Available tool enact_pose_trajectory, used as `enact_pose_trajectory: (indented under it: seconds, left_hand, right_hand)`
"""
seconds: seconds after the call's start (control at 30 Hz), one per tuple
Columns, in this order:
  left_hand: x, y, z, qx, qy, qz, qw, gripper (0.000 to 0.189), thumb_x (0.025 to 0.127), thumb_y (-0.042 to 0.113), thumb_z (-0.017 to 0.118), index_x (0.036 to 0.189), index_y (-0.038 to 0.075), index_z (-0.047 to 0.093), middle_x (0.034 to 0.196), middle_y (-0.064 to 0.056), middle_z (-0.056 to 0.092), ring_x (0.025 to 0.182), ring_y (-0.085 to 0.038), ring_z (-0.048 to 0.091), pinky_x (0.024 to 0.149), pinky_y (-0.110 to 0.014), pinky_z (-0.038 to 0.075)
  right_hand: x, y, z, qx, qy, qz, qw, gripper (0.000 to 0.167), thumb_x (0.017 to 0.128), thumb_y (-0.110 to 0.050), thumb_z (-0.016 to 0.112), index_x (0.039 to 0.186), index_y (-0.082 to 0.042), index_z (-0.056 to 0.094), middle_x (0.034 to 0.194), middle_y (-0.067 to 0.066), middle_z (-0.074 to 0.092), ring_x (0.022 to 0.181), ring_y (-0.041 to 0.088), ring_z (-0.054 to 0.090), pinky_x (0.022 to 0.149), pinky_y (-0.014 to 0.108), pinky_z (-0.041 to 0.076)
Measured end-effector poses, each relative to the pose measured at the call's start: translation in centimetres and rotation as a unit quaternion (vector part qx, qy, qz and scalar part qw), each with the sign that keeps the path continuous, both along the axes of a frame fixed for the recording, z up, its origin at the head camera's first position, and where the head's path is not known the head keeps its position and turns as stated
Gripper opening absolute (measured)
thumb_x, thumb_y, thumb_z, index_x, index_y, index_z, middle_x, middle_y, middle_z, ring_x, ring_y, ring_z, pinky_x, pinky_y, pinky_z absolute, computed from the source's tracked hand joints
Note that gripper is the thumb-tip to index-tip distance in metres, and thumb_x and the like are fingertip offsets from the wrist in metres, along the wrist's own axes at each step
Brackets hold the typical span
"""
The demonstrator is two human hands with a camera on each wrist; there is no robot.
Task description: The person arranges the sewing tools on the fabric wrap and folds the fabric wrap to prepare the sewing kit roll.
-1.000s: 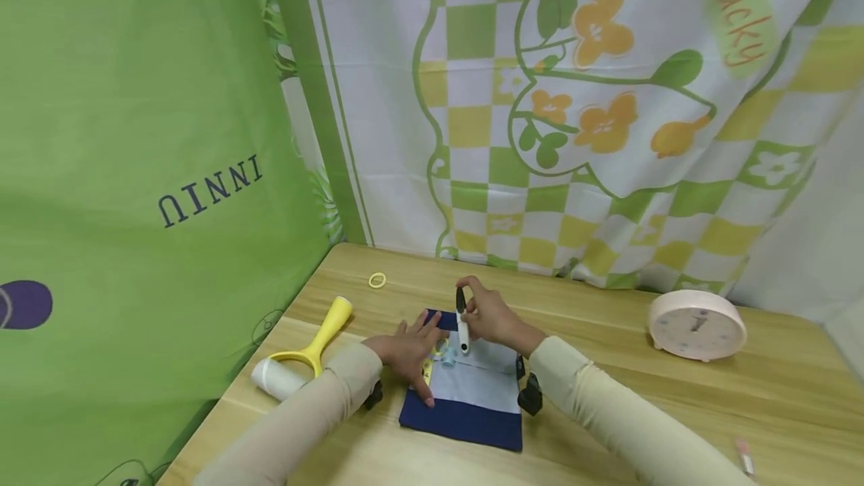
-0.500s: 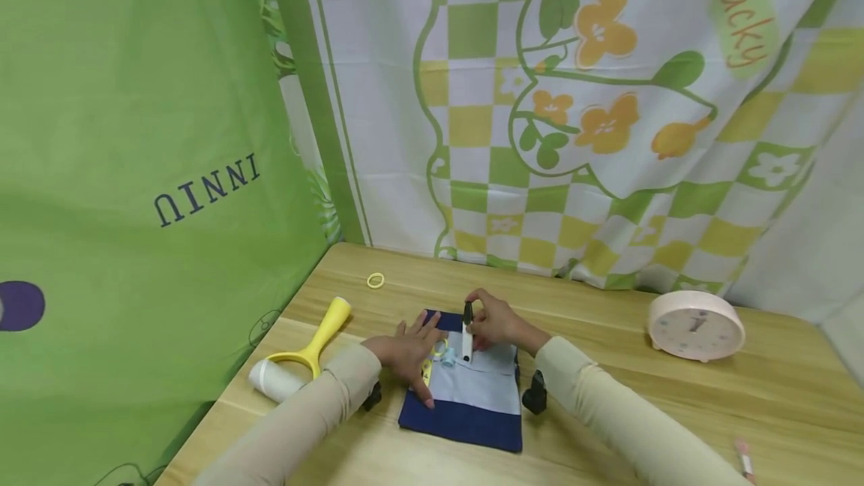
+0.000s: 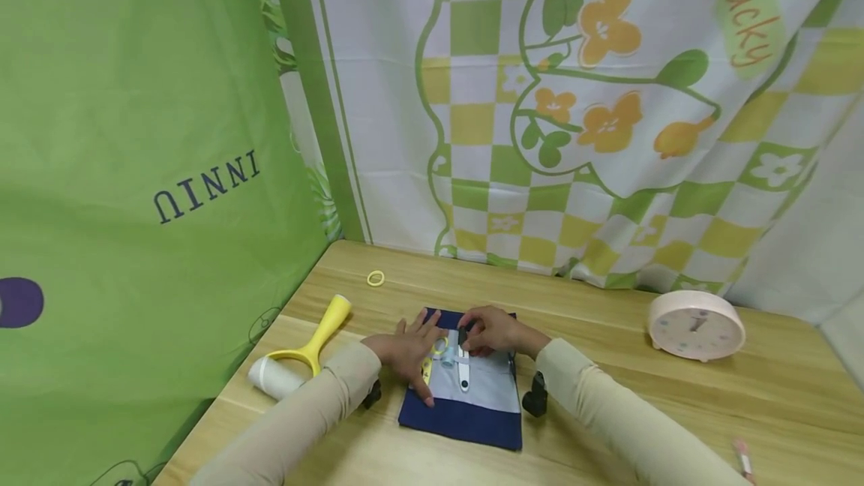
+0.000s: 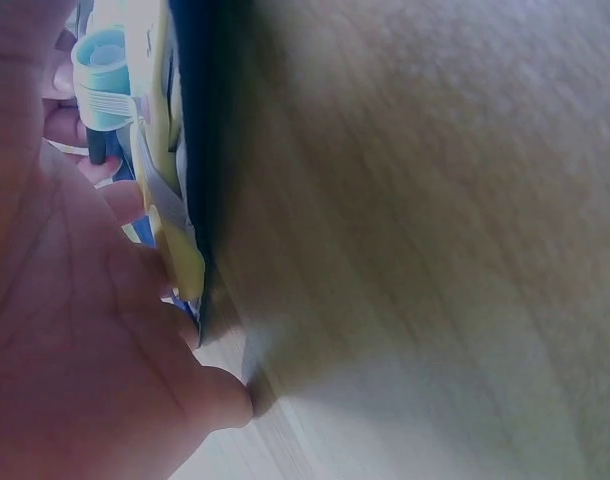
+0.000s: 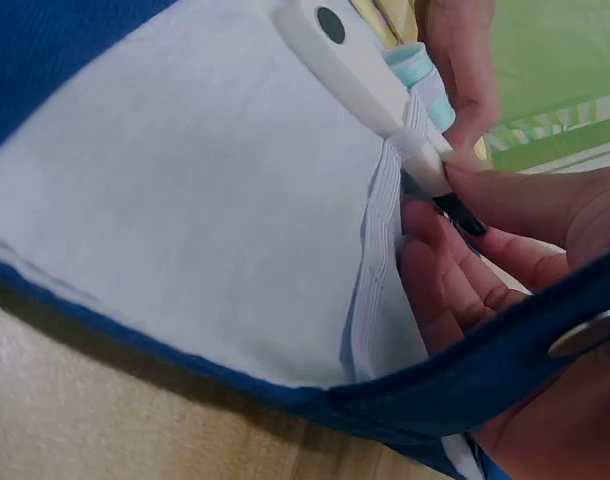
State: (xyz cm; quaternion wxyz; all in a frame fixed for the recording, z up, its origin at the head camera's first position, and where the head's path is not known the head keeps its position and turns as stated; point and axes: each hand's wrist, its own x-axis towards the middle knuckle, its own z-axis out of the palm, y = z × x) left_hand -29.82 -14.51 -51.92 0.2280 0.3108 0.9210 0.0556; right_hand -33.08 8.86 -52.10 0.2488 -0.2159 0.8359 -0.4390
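A navy fabric sewing case point(image 3: 466, 424) with a pale grey lining lies unfolded on the table. My right hand point(image 3: 496, 330) pinches the black end of a flat white tool point(image 3: 464, 372) that has a black dot at its other end. In the right wrist view, the white tool point(image 5: 355, 70) passes under a white elastic strip point(image 5: 373, 260). Beside it, a light blue thread spool point(image 4: 102, 75) sits in the elastic, with yellow items point(image 4: 180, 250) alongside. My left hand point(image 3: 407, 355) rests with spread fingers across the case's left edge.
At the left lie a yellow roller handle point(image 3: 327, 328) and a white roll point(image 3: 273, 379). A yellow ring point(image 3: 376, 278) is near the back edge. To the right stands a pink clock point(image 3: 697, 326), with a small pink-and-white item point(image 3: 744, 458) in front.
My right hand has moved down toward the case, and the white tool has slid down under the elastic strip to lie along the lining. My left hand has stayed in place.
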Motion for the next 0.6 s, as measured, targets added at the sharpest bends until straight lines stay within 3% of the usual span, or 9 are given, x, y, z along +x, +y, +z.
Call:
enact_pose_trajectory:
  seconds: [0.3,0.6]
  left_hand:
    - [-0.19,-0.08,0.01,0.000,-0.006,0.003,1.0000,0.128,0.063,0.066,0.086,0.159,0.016,0.018,0.170,-0.018,-0.007,0.156,-0.039,-0.011,0.121,-0.069,0.008]
    - [-0.06,-0.08,0.28,0.003,-0.018,0.008,0.9998,0.126,0.065,0.063,0.086,0.160,0.017,0.017,0.170,-0.017,-0.008,0.156,-0.037,-0.013,0.122,-0.067,0.006]
  right_hand:
    - [0.18,-0.26,0.06,0.069,0.038,0.006,0.9969,0.028,0.085,-0.014,0.080,0.108,-0.005,0.066,0.080,0.000,0.065,0.065,0.009,0.058,0.059,0.023,0.047]
    - [0.72,-0.07,0.11,0.067,0.056,0.016,0.9961,0.010,0.092,-0.014,0.071,0.099,-0.007,0.070,0.079,0.000,0.070,0.065,0.009,0.060,0.059,0.024,0.049]
